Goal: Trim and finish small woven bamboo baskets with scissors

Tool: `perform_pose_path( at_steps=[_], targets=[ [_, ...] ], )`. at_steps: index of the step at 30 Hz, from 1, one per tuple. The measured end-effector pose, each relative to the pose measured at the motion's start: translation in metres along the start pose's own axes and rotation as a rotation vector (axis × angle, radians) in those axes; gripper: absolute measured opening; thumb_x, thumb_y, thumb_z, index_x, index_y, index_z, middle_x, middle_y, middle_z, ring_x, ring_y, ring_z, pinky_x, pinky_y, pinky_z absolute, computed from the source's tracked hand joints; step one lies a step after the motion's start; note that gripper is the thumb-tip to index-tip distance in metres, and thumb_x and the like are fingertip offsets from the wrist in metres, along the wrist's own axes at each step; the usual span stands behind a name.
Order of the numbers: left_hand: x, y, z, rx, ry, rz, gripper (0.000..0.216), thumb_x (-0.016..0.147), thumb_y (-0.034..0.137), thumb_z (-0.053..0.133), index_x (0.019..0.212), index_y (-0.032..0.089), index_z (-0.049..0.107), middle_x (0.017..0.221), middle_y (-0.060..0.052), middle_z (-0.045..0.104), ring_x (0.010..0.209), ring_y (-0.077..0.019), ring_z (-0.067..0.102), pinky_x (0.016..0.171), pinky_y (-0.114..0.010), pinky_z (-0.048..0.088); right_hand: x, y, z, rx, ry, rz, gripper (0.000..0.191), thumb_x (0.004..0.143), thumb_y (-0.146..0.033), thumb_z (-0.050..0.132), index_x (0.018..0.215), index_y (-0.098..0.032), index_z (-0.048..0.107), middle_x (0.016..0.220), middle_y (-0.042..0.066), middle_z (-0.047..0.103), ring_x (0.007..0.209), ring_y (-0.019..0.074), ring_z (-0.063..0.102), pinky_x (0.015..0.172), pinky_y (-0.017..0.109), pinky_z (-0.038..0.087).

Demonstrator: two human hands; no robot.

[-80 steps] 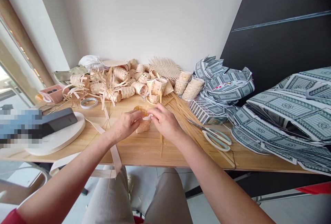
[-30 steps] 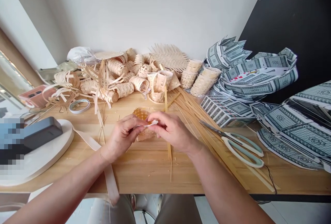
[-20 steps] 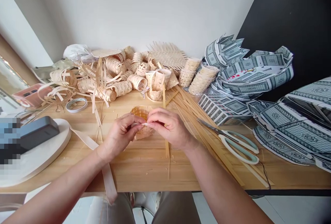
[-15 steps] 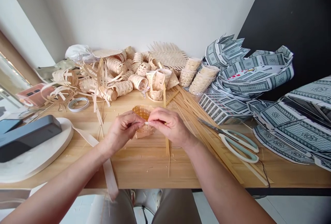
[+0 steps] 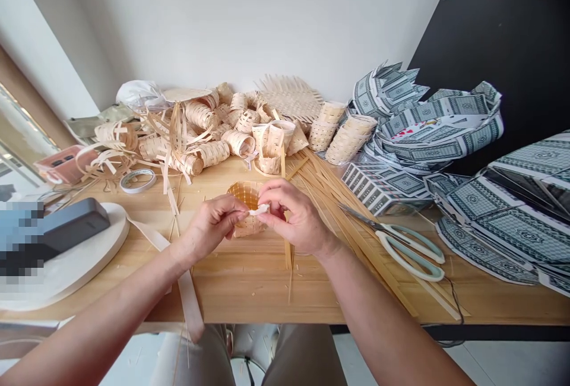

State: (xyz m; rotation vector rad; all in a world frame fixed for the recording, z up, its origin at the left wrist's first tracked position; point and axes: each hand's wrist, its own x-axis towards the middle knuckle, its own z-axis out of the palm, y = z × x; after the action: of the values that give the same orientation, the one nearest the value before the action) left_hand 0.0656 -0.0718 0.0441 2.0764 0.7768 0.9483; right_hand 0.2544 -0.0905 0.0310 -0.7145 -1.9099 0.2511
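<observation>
Hands [image 5: 214, 224] [image 5: 294, 217] pinching a small white strip [image 5: 259, 209] over a tiny woven basket [image 5: 246, 208], mid-table [image 5: 249, 282] toward the near edge.
Light, thin, springy, likely crushable; best taken by rim, fingertip grip narrow on the strip, scissors [image 5: 401, 243] lying toward the right edge.

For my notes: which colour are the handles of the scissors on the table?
Pale green, seen in the head view: scissors.

One camera sits on the person's head. It looks forward and down, from close above, over the wooden table [image 5: 249, 291] toward the white wall [image 5: 249, 18] behind it.
</observation>
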Motion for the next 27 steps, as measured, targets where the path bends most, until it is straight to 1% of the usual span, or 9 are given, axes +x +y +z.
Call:
perform_pose_path(
  at_steps=[3,6,8,10,12,16,22,24,27],
  targets=[
    [-0.0006,-0.0031,0.0011,-0.004,0.008,0.002,0.018,0.084,0.025,0.051,0.072,0.013,0.058,0.052,0.006,0.045,0.038,-0.0039,0.043,0.039,-0.016,0.034,0.0004,-0.0012,-0.0026,-0.063,-0.002,-0.016,0.012,0.079,-0.012,0.061,0.088,-0.019,0.055,0.095,0.004,0.052,0.053,0.0067,0.043,0.054,0.023,0.042],
    [-0.0015,-0.0050,0.0021,0.000,0.020,0.016,0.019,0.084,0.027,0.051,0.073,0.013,0.059,0.055,0.005,0.047,0.039,-0.0041,0.044,0.040,-0.016,0.035,0.0020,-0.0016,-0.0037,-0.143,-0.015,-0.084,0.009,0.082,-0.011,0.059,0.083,-0.019,0.058,0.088,0.003,0.053,0.067,0.0111,0.052,0.061,0.025,0.045],
    [-0.0023,-0.0055,0.0026,-0.005,0.024,0.012,0.017,0.084,0.027,0.051,0.079,0.013,0.059,0.056,0.005,0.047,0.040,-0.0042,0.043,0.040,-0.016,0.035,0.0027,-0.0019,-0.0039,-0.177,-0.006,-0.142,0.010,0.083,-0.009,0.057,0.082,-0.019,0.061,0.084,0.003,0.053,0.075,0.0134,0.055,0.065,0.025,0.047],
    [-0.0030,-0.0052,0.0029,-0.029,0.024,0.000,0.017,0.085,0.028,0.051,0.089,0.014,0.058,0.054,0.007,0.044,0.039,-0.0043,0.042,0.040,-0.016,0.035,0.0028,-0.0022,-0.0042,-0.199,0.006,-0.171,0.012,0.084,-0.009,0.055,0.083,-0.019,0.062,0.083,0.004,0.054,0.077,0.0137,0.056,0.065,0.025,0.048],
    [-0.0034,-0.0044,0.0029,-0.041,0.017,0.008,0.018,0.085,0.030,0.050,0.093,0.015,0.058,0.054,0.007,0.045,0.039,-0.0042,0.041,0.039,-0.015,0.035,0.0025,-0.0028,-0.0048,-0.215,0.011,-0.175,0.014,0.086,-0.009,0.053,0.085,-0.019,0.063,0.084,0.004,0.056,0.077,0.0140,0.058,0.065,0.025,0.049],
    [-0.0031,-0.0025,0.0030,-0.017,0.022,0.053,0.021,0.086,0.031,0.050,0.086,0.014,0.062,0.064,0.002,0.052,0.040,-0.0032,0.044,0.039,-0.015,0.037,0.0024,-0.0040,-0.0060,-0.222,0.023,-0.162,0.016,0.087,-0.009,0.050,0.087,-0.019,0.063,0.084,0.004,0.058,0.077,0.0150,0.059,0.066,0.026,0.050],
    [-0.0024,-0.0029,0.0043,-0.028,0.048,0.028,0.021,0.084,0.030,0.052,0.081,0.012,0.063,0.063,0.002,0.051,0.039,-0.0034,0.044,0.038,-0.015,0.036,0.0032,-0.0054,-0.0067,-0.201,-0.010,-0.135,0.017,0.086,-0.007,0.046,0.086,-0.017,0.060,0.084,0.006,0.056,0.077,0.0157,0.056,0.067,0.027,0.049],
    [-0.0024,-0.0025,0.0046,-0.020,0.052,0.034,0.020,0.084,0.029,0.052,0.080,0.012,0.063,0.063,0.002,0.051,0.039,-0.0032,0.044,0.038,-0.016,0.036,0.0028,-0.0066,-0.0063,-0.169,-0.017,-0.090,0.017,0.085,-0.009,0.045,0.088,-0.018,0.059,0.087,0.007,0.055,0.077,0.0162,0.056,0.065,0.028,0.049],
    [-0.0024,-0.0007,0.0044,-0.003,0.044,0.044,0.021,0.085,0.028,0.051,0.077,0.013,0.063,0.063,0.002,0.051,0.039,-0.0030,0.044,0.038,-0.015,0.037,0.0024,-0.0076,-0.0040,-0.139,-0.008,-0.060,0.011,0.085,-0.016,0.050,0.085,-0.018,0.061,0.087,0.006,0.054,0.076,0.0162,0.056,0.065,0.029,0.049]
  ],
)
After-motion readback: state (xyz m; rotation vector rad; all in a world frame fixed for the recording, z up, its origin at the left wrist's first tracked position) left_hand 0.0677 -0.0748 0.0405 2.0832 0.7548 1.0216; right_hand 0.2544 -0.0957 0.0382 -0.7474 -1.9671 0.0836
